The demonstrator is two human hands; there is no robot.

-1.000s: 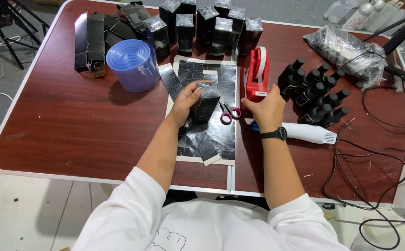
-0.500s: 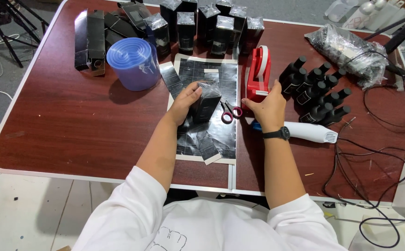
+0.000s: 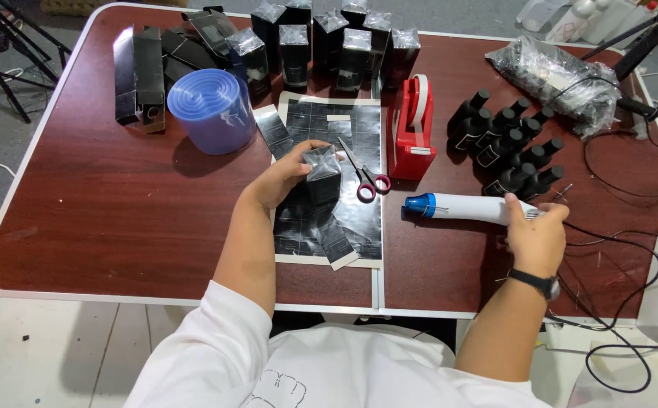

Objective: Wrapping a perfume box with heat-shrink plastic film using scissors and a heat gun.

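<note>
Black film-wrapped box (image 3: 321, 175) in left hand (image 3: 280, 177); right hand (image 3: 536, 234) grips heat gun (image 3: 468, 208)

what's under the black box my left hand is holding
The black box in the left hand stands on a black cutting mat on the table. Its footprint is hidden.

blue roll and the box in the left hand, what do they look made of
Blue roll: likely thin plastic film, translucent and glossy, wound in layers. Box in the left hand: probably black card, wrapped in clear crinkled film that catches the light.
</note>
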